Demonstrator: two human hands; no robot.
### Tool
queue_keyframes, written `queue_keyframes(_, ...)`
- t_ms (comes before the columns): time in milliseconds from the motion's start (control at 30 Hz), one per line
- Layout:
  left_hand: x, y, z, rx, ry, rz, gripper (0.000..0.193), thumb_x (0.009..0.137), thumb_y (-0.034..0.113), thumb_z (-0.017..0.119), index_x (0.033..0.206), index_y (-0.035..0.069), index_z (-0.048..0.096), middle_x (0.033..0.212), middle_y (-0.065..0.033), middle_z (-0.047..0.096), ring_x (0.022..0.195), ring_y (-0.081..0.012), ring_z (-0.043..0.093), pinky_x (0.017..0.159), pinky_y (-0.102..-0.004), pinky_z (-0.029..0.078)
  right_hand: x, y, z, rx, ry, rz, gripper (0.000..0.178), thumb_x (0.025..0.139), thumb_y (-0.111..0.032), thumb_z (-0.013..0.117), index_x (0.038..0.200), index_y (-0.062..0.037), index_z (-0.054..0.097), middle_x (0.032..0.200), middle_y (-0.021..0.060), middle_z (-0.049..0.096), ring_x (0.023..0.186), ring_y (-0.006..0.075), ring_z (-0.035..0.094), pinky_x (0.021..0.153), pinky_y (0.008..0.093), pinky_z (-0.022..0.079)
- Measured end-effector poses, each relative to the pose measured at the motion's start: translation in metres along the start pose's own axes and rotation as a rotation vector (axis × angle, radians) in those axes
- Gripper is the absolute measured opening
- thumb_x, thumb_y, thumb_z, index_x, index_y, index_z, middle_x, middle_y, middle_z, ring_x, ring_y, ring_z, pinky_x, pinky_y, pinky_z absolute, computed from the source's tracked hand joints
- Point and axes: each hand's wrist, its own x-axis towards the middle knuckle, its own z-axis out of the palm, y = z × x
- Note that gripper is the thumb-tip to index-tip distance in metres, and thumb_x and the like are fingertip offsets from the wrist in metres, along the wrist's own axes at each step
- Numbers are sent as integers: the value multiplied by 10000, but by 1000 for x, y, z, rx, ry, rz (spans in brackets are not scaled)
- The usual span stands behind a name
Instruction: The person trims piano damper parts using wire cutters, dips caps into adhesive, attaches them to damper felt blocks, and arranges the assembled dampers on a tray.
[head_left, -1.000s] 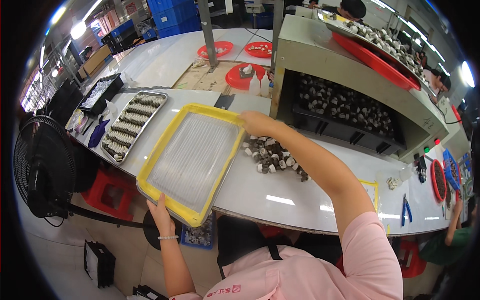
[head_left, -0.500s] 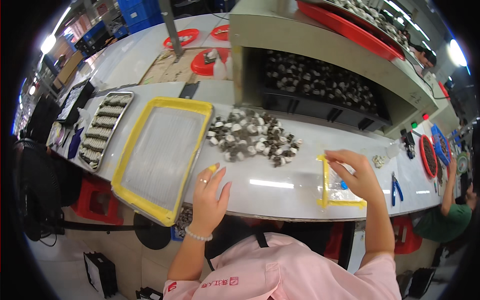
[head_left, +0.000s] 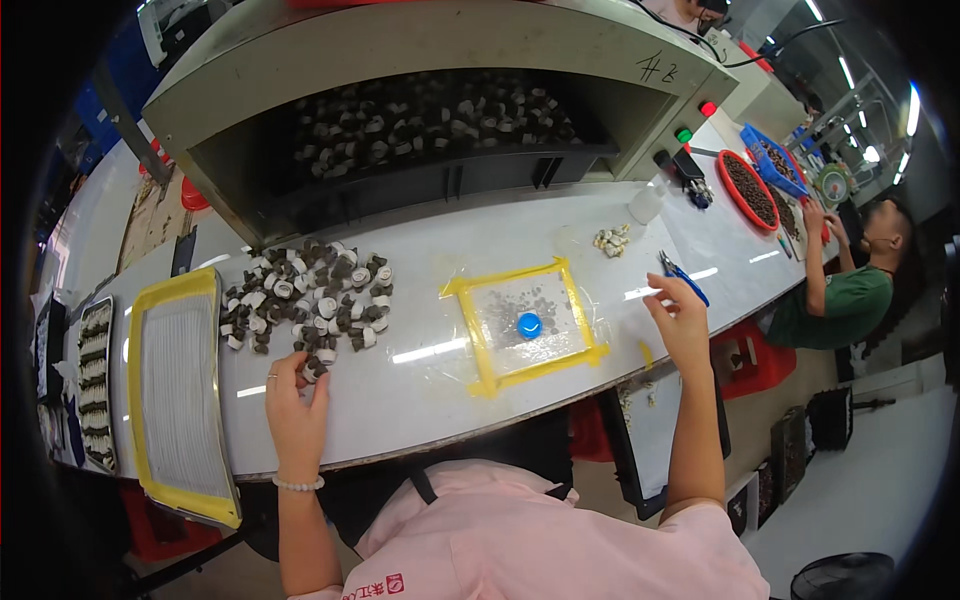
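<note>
the left hand (head_left: pixel 296 405) is laid on the white bench (head_left: pixel 420 385) at the near edge of the pile of small dark and pale parts (head_left: pixel 305 300), fingers curled together on what appears to be one part. the right hand (head_left: pixel 682 322) is stretched, fingers loosely apart and empty, toward the blue-handled pliers (head_left: pixel 680 275), just short of them. between the hands a yellow-taped square (head_left: pixel 525 325) is marked out, a blue cap (head_left: pixel 529 324) at its centre, presumably as a fixed work spot.

You get bright overhead strip light glaring off the long white worktable (head_left: pixel 420 390) (edges bend, corners go black).
</note>
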Motion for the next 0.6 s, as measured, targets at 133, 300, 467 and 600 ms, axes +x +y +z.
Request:
queue_keyframes(133, -8, 10, 9, -64, -23, 41, 380, 711, -1, 691, 1066, 8, 556, 849, -59, 557, 690, -137, 485, 620, -250, 408, 40, 16, 19, -55, 19, -51, 291, 753, -13, 643, 1043, -23, 617, 967, 99, 601, 748, 183, 604, 639, 285, 488)
queue_keyframes(300, -23, 11, 15, -442, -46, -84, 393, 725, -93, 660, 1093, -17, 546, 945, -49, 549, 802, -94, 520, 698, -205, 441, 64, 33, 43, -218, 12, -145, 212, 754, -58, 653, 953, -13, 595, 960, 116, 588, 710, 226, 590, 650, 324, 478)
queue_keyframes(467, -33, 24, 18, -954, -76, -152, 407, 760, -140, 609, 1141, -17, 536, 995, -74, 543, 877, -128, 568, 766, -246, 498, 63, 31, 47, -246, 11, -173, 188, 766, -87, 658, 928, -9, 604, 846, 98, 599, 658, 209, 565, 625, 305, 458)
queue_keyframes(600, -33, 38, 13, -1314, -191, -360, 424, 821, -103, 544, 1225, 7, 472, 1064, -118, 535, 926, -180, 582, 824, -276, 511, 47, 18, 46, -59, -83, 121, 162, 794, -104, 653, 917, -2, 627, 705, 38, 586, 615, 109, 508, 580, 239, 415)
